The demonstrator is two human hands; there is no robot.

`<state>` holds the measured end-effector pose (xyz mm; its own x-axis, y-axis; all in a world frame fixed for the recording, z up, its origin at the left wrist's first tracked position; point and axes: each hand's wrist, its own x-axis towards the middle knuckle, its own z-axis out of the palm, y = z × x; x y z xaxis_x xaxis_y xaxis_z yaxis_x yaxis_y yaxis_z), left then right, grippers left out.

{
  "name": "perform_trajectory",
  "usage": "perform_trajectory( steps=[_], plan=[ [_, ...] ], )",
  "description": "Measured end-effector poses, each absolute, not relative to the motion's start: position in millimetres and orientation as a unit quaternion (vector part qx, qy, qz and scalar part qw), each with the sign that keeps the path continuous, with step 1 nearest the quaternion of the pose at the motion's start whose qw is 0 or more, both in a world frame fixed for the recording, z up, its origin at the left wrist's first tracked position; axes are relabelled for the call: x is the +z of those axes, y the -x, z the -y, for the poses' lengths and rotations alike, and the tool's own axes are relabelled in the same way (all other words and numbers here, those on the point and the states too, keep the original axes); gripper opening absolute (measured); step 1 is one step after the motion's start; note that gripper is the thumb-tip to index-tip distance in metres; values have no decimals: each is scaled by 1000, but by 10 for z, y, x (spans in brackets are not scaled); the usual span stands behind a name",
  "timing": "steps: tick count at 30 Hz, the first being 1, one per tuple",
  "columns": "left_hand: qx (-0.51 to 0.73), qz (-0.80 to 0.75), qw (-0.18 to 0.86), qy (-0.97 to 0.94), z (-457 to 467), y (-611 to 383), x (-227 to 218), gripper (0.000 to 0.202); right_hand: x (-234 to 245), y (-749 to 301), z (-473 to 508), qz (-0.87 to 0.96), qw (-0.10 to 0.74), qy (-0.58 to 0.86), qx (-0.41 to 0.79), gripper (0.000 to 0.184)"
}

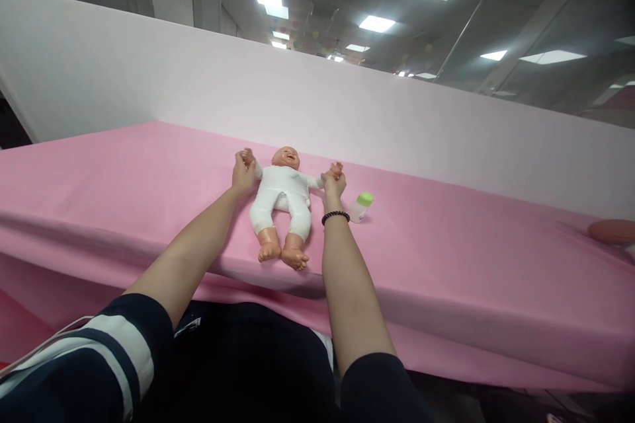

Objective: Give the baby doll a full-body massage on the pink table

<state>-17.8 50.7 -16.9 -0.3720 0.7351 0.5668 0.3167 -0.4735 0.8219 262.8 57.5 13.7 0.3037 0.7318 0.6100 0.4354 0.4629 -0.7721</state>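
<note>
Both arms of a baby doll (282,195) are being held out to the sides, its back being supported by a pink-draped counter (446,277), with its head toward the far side and its feet toward the person. A closed grip is being taken by the left hand (243,173) around the small fist on the view's left, its fingers being curled over it. The other small fist is being clasped in the same way by the right hand (333,185), so neither grip is open and each has hold of one doll hand. A white one-piece suit (280,201) is being worn by the doll, covering its body, arms and legs, while its bare feet are being left exposed. That much appears done. A small feeding bottle (360,207) with a green cap is being left untouched near the right hand, just beyond a black beaded bracelet (335,217) on that wrist. A rounded pinkish object (611,232) is being cut off by the right edge of the view, so what it is cannot be told.
</note>
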Motion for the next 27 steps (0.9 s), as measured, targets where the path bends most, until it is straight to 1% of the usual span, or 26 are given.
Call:
perform_trajectory(
  steps=[2, 3, 4, 6, 8, 10, 12, 14, 16, 19, 21, 23, 25, 27],
  plan=[
    [602, -444, 115, -654, -434, 124, -171, 40, 159, -2536, -527, 590, 622, 498, 129, 38],
    [564, -432, 101, -696, -407, 107, -170, 41, 160, -2488, -490, 614, 603, 492, 131, 34],
    [533, -429, 92, -724, -388, 95, -166, 41, 157, -2442, -448, 652, 569, 486, 124, 29],
    [478, -427, 67, -764, -365, 87, -149, 41, 146, -2368, -367, 736, 468, 483, 78, 22],
    [443, -419, 42, -791, -356, 93, -127, 39, 140, -2329, -312, 784, 381, 490, 18, 21],
    [437, -408, 36, -801, -354, 104, -110, 33, 136, -2323, -296, 788, 358, 502, -14, 23],
    [439, -405, 35, -801, -359, 111, -111, 32, 126, -2336, -309, 786, 358, 503, -17, 26],
    [451, -410, 41, -792, -372, 107, -131, 33, 107, -2348, -329, 780, 374, 502, -10, 26],
    [476, -419, 59, -771, -394, 92, -160, 34, 89, -2350, -343, 764, 414, 495, 22, 25],
    [566, -431, 122, -692, -437, 63, -186, 35, 89, -2346, -364, 697, 517, 484, 110, 27],
    [632, -443, 164, -614, -476, 59, -178, 34, 104, -2363, -399, 604, 605, 491, 167, 33],
    [687, -479, 204, -508, -526, 88, -152, 33, 114, -2414, -456, 501, 672, 510, 195, 39],
    [712, -523, 237, -404, -587, 152, -124, 35, 97, -2497, -523, 432, 705, 526, 202, 45],
    [720, -550, 263, -331, -651, 237, -106, 38, 48, -2595, -581, 405, 717, 530, 199, 46]
  ],
)
